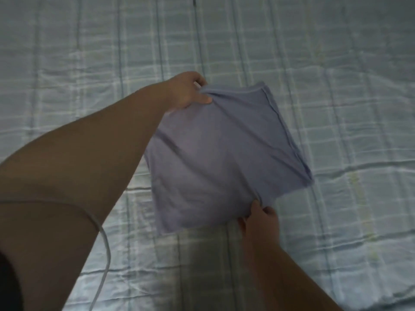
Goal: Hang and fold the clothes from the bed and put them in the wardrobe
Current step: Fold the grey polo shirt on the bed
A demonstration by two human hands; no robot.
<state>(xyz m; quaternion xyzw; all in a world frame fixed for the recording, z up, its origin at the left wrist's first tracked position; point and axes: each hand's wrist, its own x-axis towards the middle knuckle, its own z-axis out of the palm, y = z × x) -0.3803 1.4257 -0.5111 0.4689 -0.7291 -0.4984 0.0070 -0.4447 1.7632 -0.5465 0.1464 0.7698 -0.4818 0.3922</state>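
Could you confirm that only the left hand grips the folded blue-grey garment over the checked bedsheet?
Not quite: in the head view both the left hand and the right hand grip the folded blue-grey garment over the checked bedsheet.

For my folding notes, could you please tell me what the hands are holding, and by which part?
Both hold the folded blue-grey garment: the left hand pinches its far corner, the right hand grips its near edge.
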